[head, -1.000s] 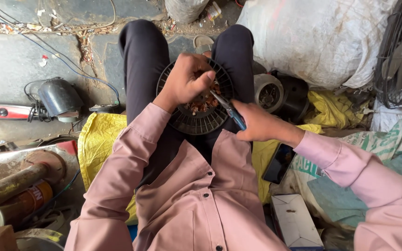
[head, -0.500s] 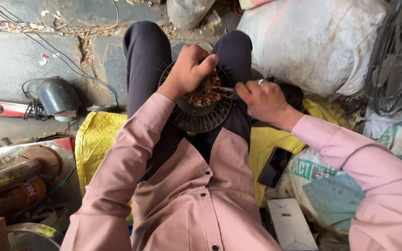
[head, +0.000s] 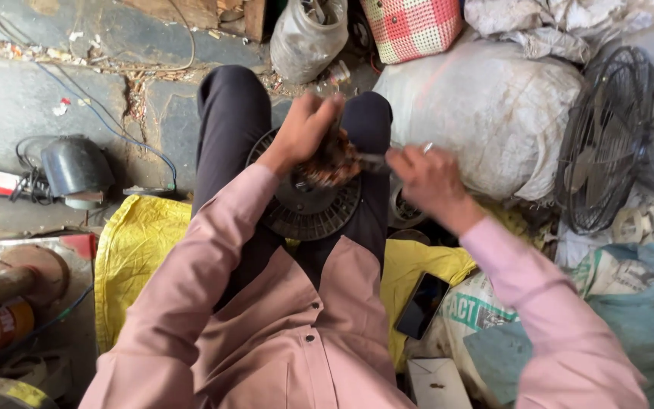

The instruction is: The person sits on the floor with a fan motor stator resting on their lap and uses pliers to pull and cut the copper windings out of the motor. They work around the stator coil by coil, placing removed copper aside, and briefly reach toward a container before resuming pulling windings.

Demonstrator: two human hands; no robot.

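Right hand point(head: 429, 178) smeared by motion, grip on the thin tool point(head: 376, 160) impossible to judge. Copper windings point(head: 332, 160) half covered by the left hand point(head: 306, 130). Lower part of the round motor housing point(head: 308, 208) lost behind a pink sleeve. Fan guard point(head: 607, 140) overlapped by sacks. Pink checked bag point(head: 412, 26) cut off at the top edge.
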